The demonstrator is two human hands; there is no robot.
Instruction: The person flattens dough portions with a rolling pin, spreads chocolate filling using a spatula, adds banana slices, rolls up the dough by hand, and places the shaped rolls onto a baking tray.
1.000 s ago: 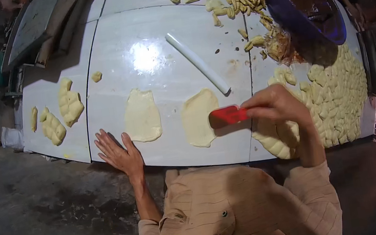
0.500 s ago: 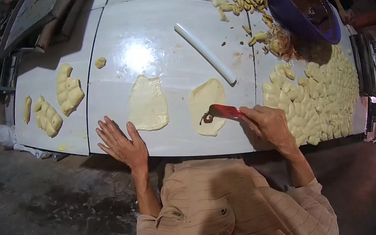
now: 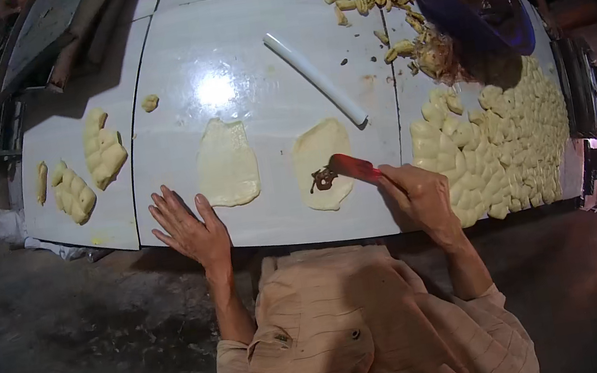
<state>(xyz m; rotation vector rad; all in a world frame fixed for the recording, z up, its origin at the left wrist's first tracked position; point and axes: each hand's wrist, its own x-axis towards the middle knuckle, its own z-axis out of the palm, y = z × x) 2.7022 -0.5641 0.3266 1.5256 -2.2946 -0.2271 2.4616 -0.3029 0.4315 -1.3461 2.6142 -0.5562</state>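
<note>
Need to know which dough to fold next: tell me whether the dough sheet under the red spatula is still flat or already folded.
Flat. The dough sheet lies spread open on the table, with a dark dab of filling exposed on top, where the red spatula in the right hand touches it.

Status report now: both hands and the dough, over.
Left hand flat on white table, empty. Right hand holds red spatula, dark filling on right dough sheet. White rolling pin apart, nothing in the way.
</note>
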